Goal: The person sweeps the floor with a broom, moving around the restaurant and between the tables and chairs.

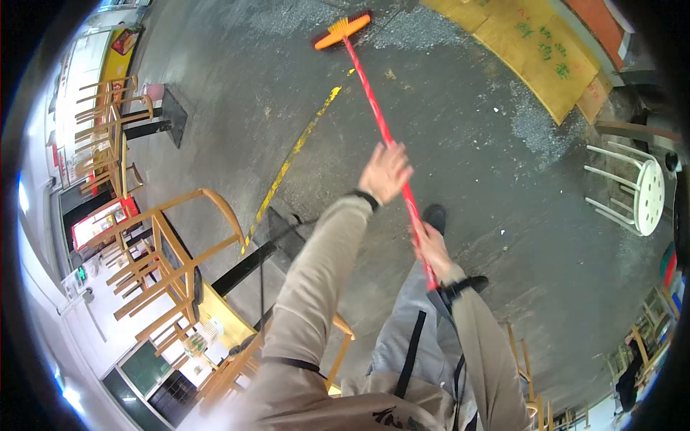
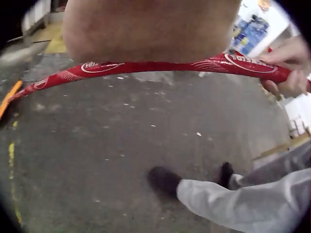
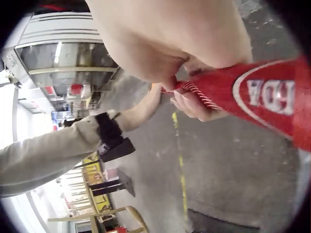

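Observation:
A broom with a red patterned handle (image 1: 370, 97) and an orange head (image 1: 352, 29) stretches ahead of me over the dark floor. Its bristles show red and yellow. My right hand (image 1: 433, 248) grips the handle near its end, and the right wrist view shows curled fingers (image 3: 194, 104) around it. Farther up the shaft, my left hand (image 1: 386, 172) lies over the handle with its fingers looking extended and spread, slightly blurred. In the left wrist view the left hand (image 2: 150, 29) covers part of the handle, its fingertips hidden.
Wooden chairs (image 1: 194, 262) sit upturned on a yellow table (image 1: 223, 316) at left. A yellow stripe (image 1: 295, 151) crosses the floor. At right stands a white stool (image 1: 649, 197); yellow cardboard (image 1: 532, 57) and grey grit (image 1: 543, 136) lie at upper right. My shoe (image 1: 435, 215) is below the handle.

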{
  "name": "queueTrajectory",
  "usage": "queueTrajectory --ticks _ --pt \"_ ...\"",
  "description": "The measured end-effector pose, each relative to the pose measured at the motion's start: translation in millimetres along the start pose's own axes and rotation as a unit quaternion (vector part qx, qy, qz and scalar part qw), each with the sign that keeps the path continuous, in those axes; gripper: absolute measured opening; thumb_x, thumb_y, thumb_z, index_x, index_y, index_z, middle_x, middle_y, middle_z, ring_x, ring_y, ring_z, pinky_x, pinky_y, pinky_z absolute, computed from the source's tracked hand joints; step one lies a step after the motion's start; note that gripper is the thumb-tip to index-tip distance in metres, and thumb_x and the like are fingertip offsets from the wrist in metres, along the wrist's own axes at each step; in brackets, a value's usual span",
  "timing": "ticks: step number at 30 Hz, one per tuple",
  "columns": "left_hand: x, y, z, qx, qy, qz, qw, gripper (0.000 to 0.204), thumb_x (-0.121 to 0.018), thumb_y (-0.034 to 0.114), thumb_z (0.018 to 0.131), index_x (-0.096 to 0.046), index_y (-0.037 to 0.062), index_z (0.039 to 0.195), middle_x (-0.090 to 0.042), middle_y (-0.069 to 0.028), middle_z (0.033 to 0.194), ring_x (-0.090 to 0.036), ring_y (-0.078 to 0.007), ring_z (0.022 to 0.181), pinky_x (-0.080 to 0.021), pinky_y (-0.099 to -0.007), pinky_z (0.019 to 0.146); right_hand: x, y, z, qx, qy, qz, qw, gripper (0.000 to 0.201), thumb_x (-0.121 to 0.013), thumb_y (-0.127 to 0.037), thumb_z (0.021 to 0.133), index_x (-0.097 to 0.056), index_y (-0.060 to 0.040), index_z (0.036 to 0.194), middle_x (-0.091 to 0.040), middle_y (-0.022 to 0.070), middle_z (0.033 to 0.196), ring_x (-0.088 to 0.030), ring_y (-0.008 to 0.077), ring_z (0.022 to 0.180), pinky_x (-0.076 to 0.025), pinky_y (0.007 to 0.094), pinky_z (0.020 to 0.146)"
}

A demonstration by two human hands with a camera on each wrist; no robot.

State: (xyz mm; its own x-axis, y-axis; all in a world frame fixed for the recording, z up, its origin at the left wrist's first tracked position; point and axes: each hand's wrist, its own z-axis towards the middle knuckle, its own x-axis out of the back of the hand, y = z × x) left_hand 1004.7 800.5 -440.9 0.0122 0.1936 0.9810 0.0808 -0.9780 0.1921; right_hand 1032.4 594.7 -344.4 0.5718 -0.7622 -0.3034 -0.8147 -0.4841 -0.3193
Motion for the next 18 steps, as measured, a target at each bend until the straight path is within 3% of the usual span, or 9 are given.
queueTrajectory --ticks 3,4,7,9,12,13,14,16,18 --pt "-19.4 112.6 -18.4 -0.082 0.027 -0.172 0.981 0.037 -0.061 0.027 0.075 -0.06 0.0059 0.106 -0.055 -0.0155 0.118 -0.046 -0.0335 0.12 -0.033 -0.053 0.101 113.0 106.8 -41.3 0.021 0.06 -0.033 0.997 0.031 -0.051 -0.036 0.093 -0.059 -0.0066 0.099 -0.052 -0.0019 0.068 -0.044 0.0053 0.055 -0.033 0.0227 0.045" --pt "-27.8 166.3 -33.2 -0.077 0.004 -0.234 0.969 0.037 -0.062 0.03 0.073 -0.06 0.006 0.101 -0.056 -0.015 0.113 -0.047 -0.0335 0.116 -0.033 -0.0518 0.101 145.8 129.4 -77.4 0.068 0.158 -0.257 0.951 0.031 -0.051 -0.032 0.091 -0.061 -0.0024 0.092 -0.056 0.0058 0.068 -0.051 0.0126 0.059 -0.039 0.0308 0.05" --pt "-37.0 325.4 -80.5 -0.11 -0.128 -0.381 0.909 0.032 -0.06 0.039 0.072 -0.059 0.008 0.082 -0.057 -0.012 0.091 -0.052 -0.0316 0.099 -0.035 -0.0473 0.092 223.0 218.0 -214.8 -0.189 0.263 -0.343 0.882 0.063 -0.044 -0.056 0.088 -0.062 0.0018 0.07 -0.052 0.0135 0.056 -0.052 0.0186 0.056 -0.04 0.0384 0.054" --pt "-22.2 428.5 -115.3 -0.186 -0.316 -0.422 0.829 0.035 -0.054 0.044 0.078 -0.059 0.0118 0.065 -0.057 -0.0082 0.068 -0.057 -0.028 0.076 -0.042 -0.0431 0.074 235.3 265.8 -322.8 -0.198 0.314 -0.395 0.841 0.066 -0.045 -0.056 0.087 -0.061 0.003 0.064 -0.054 0.0207 0.055 -0.059 0.0235 0.056 -0.041 0.041 0.054" --pt "-5.1 553.5 -197.4 -0.224 -0.243 -0.457 0.826 0.036 -0.051 0.046 0.081 -0.062 0.0132 0.071 -0.058 -0.0057 0.066 -0.056 -0.0239 0.071 -0.041 -0.0393 0.067 219.6 298.2 -442.3 -0.149 0.351 -0.489 0.785 0.06 -0.046 -0.049 0.089 -0.061 0.0055 0.067 -0.05 0.0229 0.052 -0.055 0.0329 0.048 -0.039 0.0449 0.049" --pt "16.1 564.6 -200.1 -0.281 -0.245 -0.41 0.832 0.037 -0.051 0.046 0.081 -0.063 0.0125 0.074 -0.06 -0.0063 0.071 -0.058 -0.0247 0.072 -0.042 -0.0405 0.064 221.9 301.5 -444.9 -0.15 0.352 -0.495 0.78 0.06 -0.046 -0.049 0.089 -0.061 0.0055 0.067 -0.05 0.0229 0.052 -0.055 0.0329 0.048 -0.039 0.0449 0.049" --pt "29.3 575.7 -193.7 -0.313 -0.421 -0.367 0.768 0.039 -0.051 0.048 0.08 -0.064 0.0114 0.076 -0.063 -0.0073 0.075 -0.061 -0.027 0.073 -0.044 -0.0423 0.06 223.6 307.6 -440.6 -0.133 0.36 -0.499 0.777 0.059 -0.047 -0.048 0.089 -0.061 0.0051 0.068 -0.051 0.0234 0.054 -0.055 0.0349 0.051 -0.04 0.0456 0.051" --pt "25.4 550.9 -180.3 -0.361 -0.472 -0.419 0.687 0.042 -0.052 0.049 0.078 -0.065 0.009 0.077 -0.064 -0.0089 0.076 -0.062 -0.0294 0.073 -0.046 -0.0433 0.058 223.4 326.8 -430.0 -0.101 0.37 -0.506 0.773 0.055 -0.05 -0.045 0.089 -0.063 0.0042 0.069 -0.054 0.0244 0.059 -0.057 0.0387 0.056 -0.042 0.047 0.053" --pt "17.8 490.2 -162.1 -0.253 -0.438 -0.418 0.755 0.042 -0.051 0.047 0.077 -0.066 0.0087 0.071 -0.063 -0.0111 0.07 -0.062 -0.0298 0.07 -0.047 -0.0434 0.056 214.1 342.3 -413.9 -0.06 0.368 -0.505 0.779 0.051 -0.052 -0.043 0.088 -0.064 0.0033 0.07 -0.057 0.0254 0.063 -0.058 0.0425 0.062 -0.043 0.0483 0.056"
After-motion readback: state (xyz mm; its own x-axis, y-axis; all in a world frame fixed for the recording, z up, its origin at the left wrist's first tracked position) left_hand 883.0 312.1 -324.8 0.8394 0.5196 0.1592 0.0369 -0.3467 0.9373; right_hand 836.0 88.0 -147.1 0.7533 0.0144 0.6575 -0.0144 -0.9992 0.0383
